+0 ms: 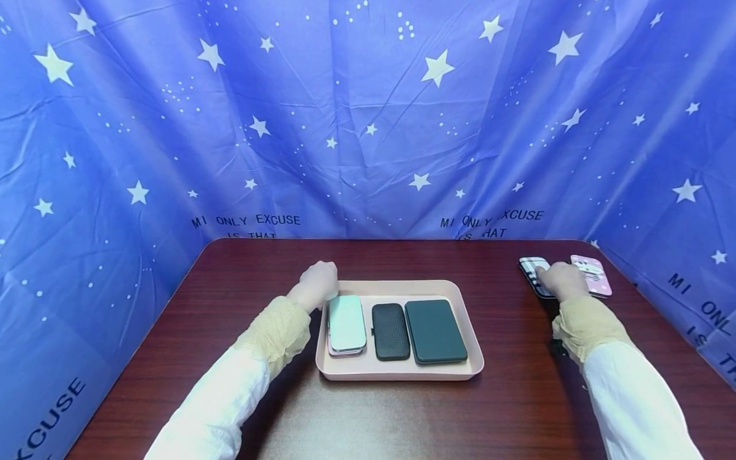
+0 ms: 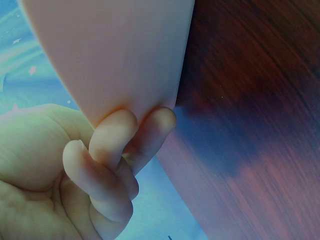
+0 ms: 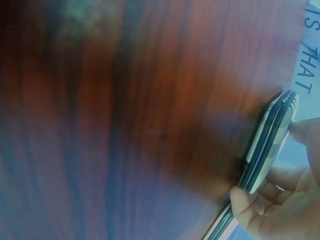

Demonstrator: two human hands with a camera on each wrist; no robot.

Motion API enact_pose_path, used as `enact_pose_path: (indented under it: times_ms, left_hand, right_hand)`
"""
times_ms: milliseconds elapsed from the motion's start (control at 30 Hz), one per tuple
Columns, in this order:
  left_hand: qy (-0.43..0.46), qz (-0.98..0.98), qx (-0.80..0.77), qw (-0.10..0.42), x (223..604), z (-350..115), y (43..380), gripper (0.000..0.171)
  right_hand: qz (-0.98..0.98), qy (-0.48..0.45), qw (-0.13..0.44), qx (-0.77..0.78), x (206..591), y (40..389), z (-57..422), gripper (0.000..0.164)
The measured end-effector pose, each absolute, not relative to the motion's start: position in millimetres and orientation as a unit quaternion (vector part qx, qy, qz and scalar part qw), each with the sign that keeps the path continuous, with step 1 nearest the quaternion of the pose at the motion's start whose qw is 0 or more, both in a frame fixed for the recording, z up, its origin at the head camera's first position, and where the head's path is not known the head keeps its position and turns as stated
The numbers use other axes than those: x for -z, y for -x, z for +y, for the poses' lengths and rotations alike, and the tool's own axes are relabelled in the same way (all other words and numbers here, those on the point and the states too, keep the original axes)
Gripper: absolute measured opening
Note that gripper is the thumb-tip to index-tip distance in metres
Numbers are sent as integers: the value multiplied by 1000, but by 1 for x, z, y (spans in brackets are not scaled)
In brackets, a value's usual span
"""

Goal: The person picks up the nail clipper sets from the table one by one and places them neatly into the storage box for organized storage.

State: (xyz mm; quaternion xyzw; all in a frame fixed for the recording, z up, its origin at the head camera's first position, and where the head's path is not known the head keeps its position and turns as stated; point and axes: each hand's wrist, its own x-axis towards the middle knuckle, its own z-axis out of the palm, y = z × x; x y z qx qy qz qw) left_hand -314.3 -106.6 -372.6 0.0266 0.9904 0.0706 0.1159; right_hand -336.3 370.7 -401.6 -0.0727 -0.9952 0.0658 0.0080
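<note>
My left hand grips the far left corner of a pale pink tray; in the left wrist view the fingers curl against its outer wall. Far right on the table, my right hand holds a flat black-and-white plaid case by its edges. The right wrist view shows this rounded case edge-on between thumb and fingers, with a dark seam along its side. Beside that hand lies a pink patterned case, partly covered by the hand.
In the tray, a mint-green case lies on a pinkish one, left of a black textured case and a dark green case. The brown wooden table meets a blue starry curtain behind it.
</note>
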Motion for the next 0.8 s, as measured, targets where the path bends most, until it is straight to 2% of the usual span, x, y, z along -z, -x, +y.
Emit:
enact_pose_path:
  times_ms: [467,633,700,800]
  left_hand:
    - [-17,989,-90,115,375,-108,315,23]
    - [-19,989,-89,112,375,-108,316,21]
    - [-20,990,-90,110,375,-108,316,20]
    - [-23,990,-86,109,375,-108,316,21]
  right_hand:
    - [-993,91,10,-77,406,340,373,59]
    - [-992,91,1,-85,407,347,379,63]
    - [-992,91,10,-86,411,350,384,72]
    - [-991,92,14,-93,411,350,384,71]
